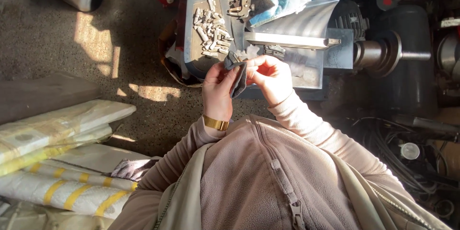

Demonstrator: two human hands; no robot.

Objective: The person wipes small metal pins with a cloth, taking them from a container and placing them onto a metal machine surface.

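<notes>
Left hand [218, 88] pinches my dark cloth strip [238, 77] | right hand [270, 77] grips its far edge | strip at centre, metal pieces [211, 23] at 12 o'clock | I'd keep it taut, pinching firmly.

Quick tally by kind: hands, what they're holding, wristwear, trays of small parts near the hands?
Hands: 2, left hand and right hand
Dark grey cloth piece, pinched between both hands: 1
Gold bracelet on left wrist: 1
Grey tray of small pale metal pieces: 1
Total: 5
</notes>
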